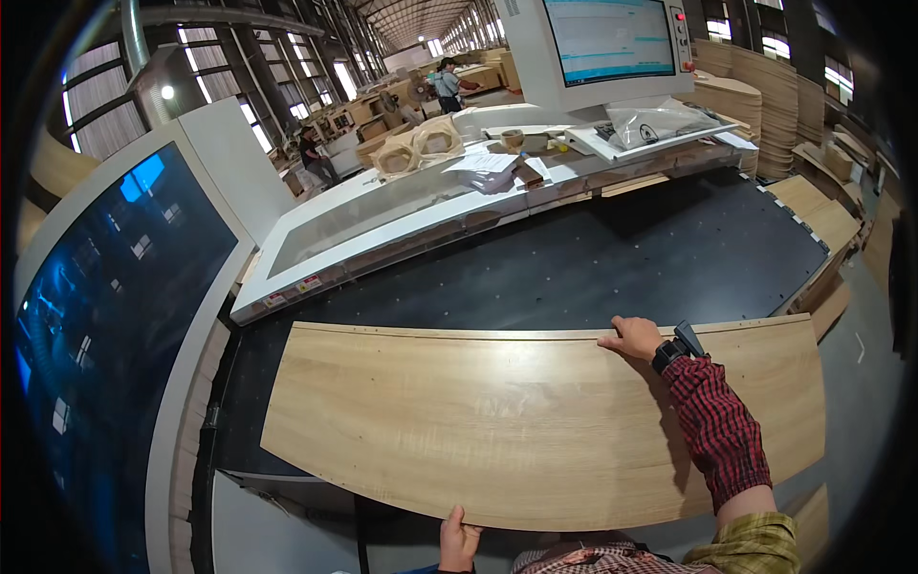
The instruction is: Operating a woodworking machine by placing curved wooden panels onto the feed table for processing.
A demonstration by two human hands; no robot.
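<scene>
Nearest the camera, at the bottom, are folds of checked clothing point(593, 557) and the person's right forearm in a red-and-black checked sleeve point(712, 416), slanting over the right part of a wood-grain panel point(459, 411). This long pale panel, straight along its far side and bowed along its near one, spans the near middle of the scene. It lies over a dark machine bed point(535, 273) dotted with small light spots, and its near side reaches past the bed's near edge.

The left hand point(459, 540) is closed on the panel's near edge, left of the person's middle, thumb on top, the other fingers mostly hidden. The right hand point(633, 337), with a black wristwatch point(672, 352) behind it, is partly curled at the far edge, right of the middle, touching a thin line that runs along that side; whether it grips the edge or only rests there, I cannot tell.

To the left stands a white machine housing with a large dark-blue glossy window point(115, 287). Beyond the bed, a white machine beam point(363, 225) carries papers point(486, 165) and tape rolls point(438, 139). Far right, a monitor point(612, 40) stands behind a clear plastic bag point(660, 124), near stacked boards point(732, 105).
</scene>
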